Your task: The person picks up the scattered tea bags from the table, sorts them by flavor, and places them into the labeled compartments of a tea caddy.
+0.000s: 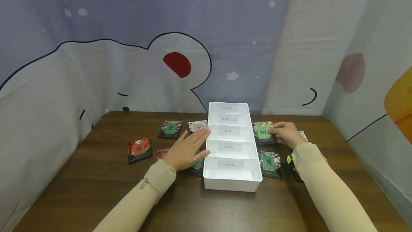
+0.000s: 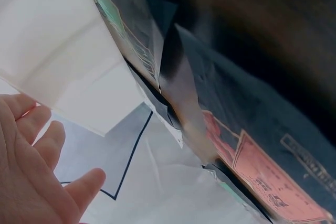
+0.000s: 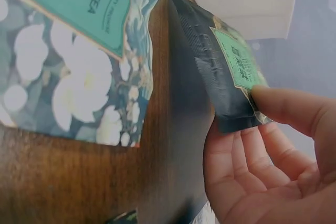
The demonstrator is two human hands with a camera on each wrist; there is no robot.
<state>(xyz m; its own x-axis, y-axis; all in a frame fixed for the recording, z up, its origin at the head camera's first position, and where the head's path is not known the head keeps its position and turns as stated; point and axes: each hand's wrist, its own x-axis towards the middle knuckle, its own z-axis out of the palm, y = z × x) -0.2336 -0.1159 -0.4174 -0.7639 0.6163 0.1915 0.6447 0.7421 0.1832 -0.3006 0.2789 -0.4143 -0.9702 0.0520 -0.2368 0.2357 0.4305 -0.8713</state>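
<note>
A white compartment box [image 1: 233, 184] with labelled sections stands in the middle of the table. My left hand [image 1: 186, 149] touches its left side with straight, spread fingers. To the right of the box, my right hand [image 1: 288, 134] pinches the edge of a dark tea packet [image 1: 262, 131] with a green label. The right wrist view shows the thumb on the front of this packet [image 3: 236, 61] and the other fingers behind it; it is tilted up. Nearer the front lies a jasmine-patterned tea packet [image 1: 269, 164], large in the right wrist view.
Left of the box lie a red-labelled packet [image 1: 139, 149], a green-labelled packet [image 1: 170, 129] and a white-patterned packet [image 1: 197, 124]. Other packets are partly hidden by the left hand. A dark packet [image 1: 291, 169] sits under the right forearm. A patterned curtain [image 1: 238, 46] hangs behind the table.
</note>
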